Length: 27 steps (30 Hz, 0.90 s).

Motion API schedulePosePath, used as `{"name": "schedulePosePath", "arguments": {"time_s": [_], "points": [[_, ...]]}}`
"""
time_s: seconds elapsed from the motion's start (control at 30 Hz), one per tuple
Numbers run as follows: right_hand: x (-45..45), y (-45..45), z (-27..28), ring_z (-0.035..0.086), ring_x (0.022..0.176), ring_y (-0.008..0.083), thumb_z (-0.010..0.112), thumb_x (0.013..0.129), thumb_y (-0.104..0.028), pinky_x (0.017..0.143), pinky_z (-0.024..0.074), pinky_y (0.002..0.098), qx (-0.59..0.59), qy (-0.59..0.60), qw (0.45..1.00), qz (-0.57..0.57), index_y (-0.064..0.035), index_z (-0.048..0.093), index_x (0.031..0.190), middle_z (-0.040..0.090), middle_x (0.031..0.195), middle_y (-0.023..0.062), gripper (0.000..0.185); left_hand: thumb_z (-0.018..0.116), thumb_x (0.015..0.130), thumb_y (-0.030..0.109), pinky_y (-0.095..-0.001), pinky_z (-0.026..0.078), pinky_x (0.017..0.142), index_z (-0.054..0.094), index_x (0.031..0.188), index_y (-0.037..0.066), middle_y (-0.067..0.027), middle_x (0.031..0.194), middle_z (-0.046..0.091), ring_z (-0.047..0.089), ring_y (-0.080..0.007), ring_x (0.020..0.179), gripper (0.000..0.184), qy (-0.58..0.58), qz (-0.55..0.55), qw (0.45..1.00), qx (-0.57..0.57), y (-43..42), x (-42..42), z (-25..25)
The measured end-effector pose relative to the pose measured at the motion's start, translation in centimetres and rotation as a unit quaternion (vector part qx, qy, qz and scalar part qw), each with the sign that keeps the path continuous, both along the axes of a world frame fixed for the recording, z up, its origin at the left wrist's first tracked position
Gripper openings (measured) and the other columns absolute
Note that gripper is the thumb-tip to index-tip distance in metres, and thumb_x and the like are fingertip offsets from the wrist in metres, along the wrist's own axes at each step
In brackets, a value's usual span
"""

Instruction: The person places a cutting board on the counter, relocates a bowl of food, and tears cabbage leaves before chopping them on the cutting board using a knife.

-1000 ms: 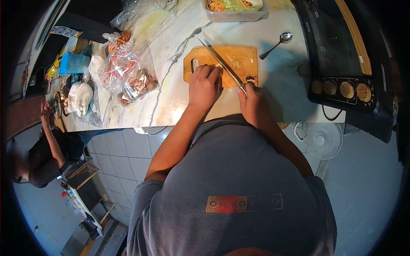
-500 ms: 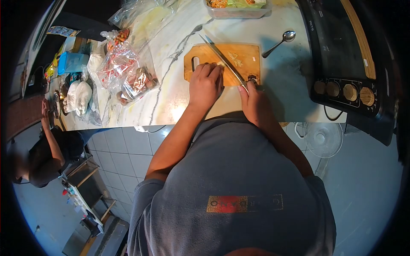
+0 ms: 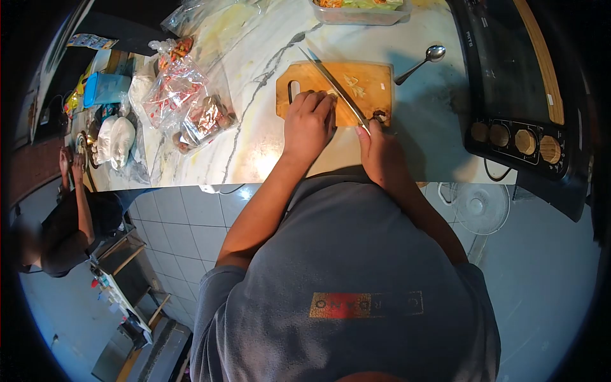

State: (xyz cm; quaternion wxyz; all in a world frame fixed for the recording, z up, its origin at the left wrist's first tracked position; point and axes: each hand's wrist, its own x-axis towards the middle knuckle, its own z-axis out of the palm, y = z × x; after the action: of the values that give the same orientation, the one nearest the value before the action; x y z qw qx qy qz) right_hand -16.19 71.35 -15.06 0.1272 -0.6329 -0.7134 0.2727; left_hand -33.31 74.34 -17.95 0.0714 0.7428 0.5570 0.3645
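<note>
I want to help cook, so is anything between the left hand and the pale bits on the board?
Yes, the knife in the right hand: it slants across the board, between the left hand and the pale bits.

Gray T-shirt [image 3: 356,254] front: "RDANO" legible, upside down in view, 1st ltrs too dim; blk oven [image 3: 509,83] edge: "MITO", sideways; mkgs on knob panel [image 3: 537,144] & wht tag [image 3: 552,90] on wood strip [image 3: 538,57] too sm. to read
</note>
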Motion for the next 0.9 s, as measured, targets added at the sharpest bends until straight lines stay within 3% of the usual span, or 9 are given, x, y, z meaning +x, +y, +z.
{"name": "schedulePosePath", "arguments": {"time_s": [0.67, 0.9], "points": [[0.8, 1.6, -1.2, 0.061, 0.071, 0.0469, 0.052, 0.097, -0.029, 0.061, 0.0479, 0.0521, -0.015, 0.018, 0.999, 0.024, 0.0014, 0.051, 0.088, 0.061, 0.072, 0.0281, 0.031, 0.068, 0.076, 0.002, -0.0371, 0.050, 0.077, 0.068, 0.092, 0.001, -0.0117, 0.090, 0.067, 0.060, -0.0289, 0.086, 0.016, -0.002, 0.004, 1.000, -0.001, 0.1, 0.0, 0.0], [0.2, 1.6, -0.8, 0.064, 0.073, 0.0441, 0.054, 0.095, -0.032, 0.064, 0.0508, 0.0508, -0.022, -0.057, 0.998, -0.019, -0.0003, 0.051, 0.092, 0.063, 0.075, 0.0261, 0.032, 0.068, 0.077, 0.003, -0.0369, 0.050, 0.076, 0.069, 0.092, 0.001, -0.0112, 0.088, 0.067, 0.060, -0.0284, 0.084, 0.015, 0.001, 0.006, 1.000, 0.020, 0.1, 0.1, -0.1]]}}
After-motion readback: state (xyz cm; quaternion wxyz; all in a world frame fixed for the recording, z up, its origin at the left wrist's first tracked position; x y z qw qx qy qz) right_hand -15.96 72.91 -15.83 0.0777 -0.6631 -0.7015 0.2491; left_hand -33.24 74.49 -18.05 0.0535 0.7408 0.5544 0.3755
